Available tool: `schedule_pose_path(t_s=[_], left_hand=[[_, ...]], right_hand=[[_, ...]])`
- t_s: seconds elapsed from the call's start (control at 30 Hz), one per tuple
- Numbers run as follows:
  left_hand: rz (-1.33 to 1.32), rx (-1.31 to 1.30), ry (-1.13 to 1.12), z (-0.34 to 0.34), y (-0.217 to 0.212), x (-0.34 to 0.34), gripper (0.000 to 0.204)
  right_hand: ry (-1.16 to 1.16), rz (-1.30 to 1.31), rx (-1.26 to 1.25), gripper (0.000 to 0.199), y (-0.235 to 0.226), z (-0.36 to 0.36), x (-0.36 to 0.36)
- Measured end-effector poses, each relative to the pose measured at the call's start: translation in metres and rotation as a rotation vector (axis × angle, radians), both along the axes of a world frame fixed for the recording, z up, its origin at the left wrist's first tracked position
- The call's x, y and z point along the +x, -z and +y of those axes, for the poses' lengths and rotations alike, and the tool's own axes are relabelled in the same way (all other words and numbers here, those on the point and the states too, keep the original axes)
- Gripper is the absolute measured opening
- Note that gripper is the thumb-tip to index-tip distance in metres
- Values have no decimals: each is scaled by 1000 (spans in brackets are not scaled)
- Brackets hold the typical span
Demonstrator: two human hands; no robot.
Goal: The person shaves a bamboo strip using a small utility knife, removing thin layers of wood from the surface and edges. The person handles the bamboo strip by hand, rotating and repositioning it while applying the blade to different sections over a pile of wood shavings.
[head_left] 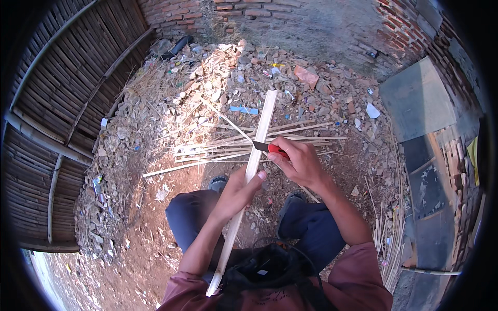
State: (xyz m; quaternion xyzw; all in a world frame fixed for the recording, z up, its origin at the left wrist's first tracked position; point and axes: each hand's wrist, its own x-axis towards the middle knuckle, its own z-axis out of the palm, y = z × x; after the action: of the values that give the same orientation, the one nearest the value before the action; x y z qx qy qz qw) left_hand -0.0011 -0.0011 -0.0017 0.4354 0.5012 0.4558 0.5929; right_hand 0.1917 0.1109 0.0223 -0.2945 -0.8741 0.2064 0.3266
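A long, pale split bamboo strip [265, 116] slants from my lap up and away, and my left hand [238, 191] is wrapped round its middle with the thumb along it. My right hand [302, 165] grips a red utility knife [278, 150]. Its dark blade lies across the bamboo above my left hand. From the blade a thin sliver [228, 120] sticks out to the upper left; whether it is still joined to the strip, I cannot tell. Beyond my hands, several thin bamboo slats [194, 163] lie in a loose pile on the ground.
Rubble and litter [218, 85] cover the ground up to a brick wall [259, 13]. A bamboo-slat wall [67, 62] stands on the left. To the right are a grey board [420, 98] and more long thin strips [389, 233]. My bent knees [189, 212] frame the work.
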Motion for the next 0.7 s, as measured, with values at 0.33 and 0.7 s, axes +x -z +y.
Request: schedule_pose_path(t_s=[0.33,0.7], left_hand=[[193,74,-85,2,-1,-1,40],[222,104,-124,3,8,-4,46]], right_hand=[[-41,-80,97,23,4,-7,-6],[-73,-78,134,23,20,-20,-15]])
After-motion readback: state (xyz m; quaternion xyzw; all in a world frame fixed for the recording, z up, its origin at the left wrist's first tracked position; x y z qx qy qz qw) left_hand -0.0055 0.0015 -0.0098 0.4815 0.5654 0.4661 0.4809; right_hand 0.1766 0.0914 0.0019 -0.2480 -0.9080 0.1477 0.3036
